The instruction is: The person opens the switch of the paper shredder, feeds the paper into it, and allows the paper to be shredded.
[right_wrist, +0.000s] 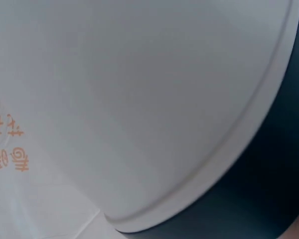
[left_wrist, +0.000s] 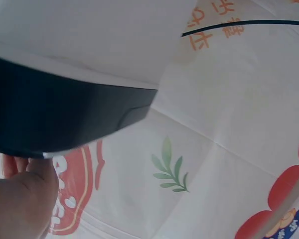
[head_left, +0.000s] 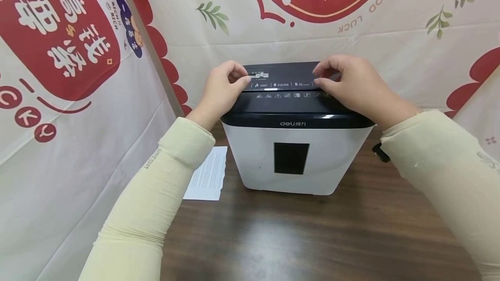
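Observation:
A white paper shredder with a black lid stands upright on the table, its dark front window facing me. Over the lid's left end is my left hand, thumb and forefinger tips close together beside the printed label. Toward the lid's right end, my right hand has bent fingers and a small gap between thumb and forefinger. No object shows between the fingers of either hand. In the left wrist view, part of the left hand appears beside the black lid. The white shredder body fills most of the right wrist view.
A printed paper sheet with an uneven edge lies on the brown wooden table, left of the shredder and partly behind my left sleeve. Printed cloth hangs behind, with more cloth along the left.

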`<state>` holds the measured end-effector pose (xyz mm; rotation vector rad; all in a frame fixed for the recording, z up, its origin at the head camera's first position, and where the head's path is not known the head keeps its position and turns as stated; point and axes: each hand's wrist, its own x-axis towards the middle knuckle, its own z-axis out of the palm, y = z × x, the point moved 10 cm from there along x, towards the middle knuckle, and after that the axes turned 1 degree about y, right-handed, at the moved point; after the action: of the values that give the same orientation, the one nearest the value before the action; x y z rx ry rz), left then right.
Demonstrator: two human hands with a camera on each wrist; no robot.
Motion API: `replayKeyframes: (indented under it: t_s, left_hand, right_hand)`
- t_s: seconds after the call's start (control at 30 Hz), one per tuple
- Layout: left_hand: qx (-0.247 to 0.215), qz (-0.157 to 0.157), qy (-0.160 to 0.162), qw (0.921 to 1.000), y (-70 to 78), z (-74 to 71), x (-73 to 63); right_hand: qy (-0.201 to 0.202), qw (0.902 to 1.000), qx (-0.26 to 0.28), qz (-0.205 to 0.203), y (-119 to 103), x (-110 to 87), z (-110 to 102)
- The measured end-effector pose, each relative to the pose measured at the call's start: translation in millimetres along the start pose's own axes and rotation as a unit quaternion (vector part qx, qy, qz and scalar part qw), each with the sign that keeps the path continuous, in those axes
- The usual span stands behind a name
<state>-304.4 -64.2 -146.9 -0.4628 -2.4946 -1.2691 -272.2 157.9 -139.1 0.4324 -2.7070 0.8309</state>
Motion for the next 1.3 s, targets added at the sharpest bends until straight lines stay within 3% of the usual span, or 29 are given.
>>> replayKeyframes:
  t_s: [0.47, 0.67, 1.0, 1.3]
  left_hand:
    - [-0.031, -0.067, 0.047, 0.9962, -42.7, -32.8, -13.0]
    - [-0.035, -0.090, 0.077, 0.9924, -66.1, -47.1, -22.1]
    - [-0.069, -0.143, 0.093, 0.9829, -118.3, -53.5, -40.5]
    - [-0.070, -0.178, 0.103, 0.9761, -152.5, -54.1, -56.3]
  right_hand:
    - [0.013, 0.9996, -0.008, -0.024, -13.9, -20.3, 1.2]
    - [0.042, 0.9969, -0.017, -0.065, -28.4, -31.1, -0.7]
    - [0.088, 0.9860, 0.006, -0.142, -56.0, -55.6, 3.7]
    - [0.132, 0.9640, -0.022, -0.230, -71.4, -76.3, 18.6]
